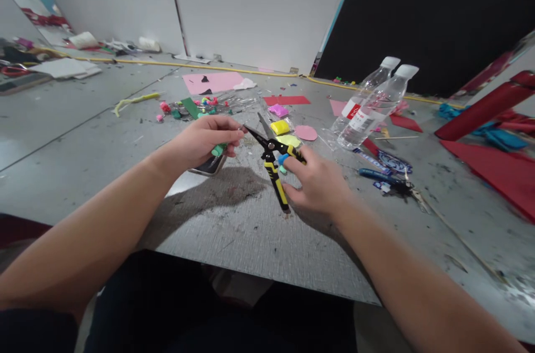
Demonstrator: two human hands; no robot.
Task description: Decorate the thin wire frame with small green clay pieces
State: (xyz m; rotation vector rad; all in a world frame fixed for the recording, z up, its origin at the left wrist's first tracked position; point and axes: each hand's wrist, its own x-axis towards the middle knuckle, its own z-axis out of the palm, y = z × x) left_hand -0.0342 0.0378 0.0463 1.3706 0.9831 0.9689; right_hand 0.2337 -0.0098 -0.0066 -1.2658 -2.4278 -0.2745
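Right hand (317, 183) grips yellow-black snips (273, 161), blades spread; left hand (204, 138) pinches green foam piece (218, 149) at blade tips above counter (234, 230). Cutting step; next needs squeezing handles.

- A grey, scuffed work surface (104, 136) fills most of the frame, strewn with scraps.
- White wall panels (234, 2) stand across the upper left and centre.
- A black panel (438, 13) fills the upper right.
- A yellow strip (175, 64) runs along the foot of the panels.
- Red sheets (497, 169) lie at the right edge.
- Light is even and dim.
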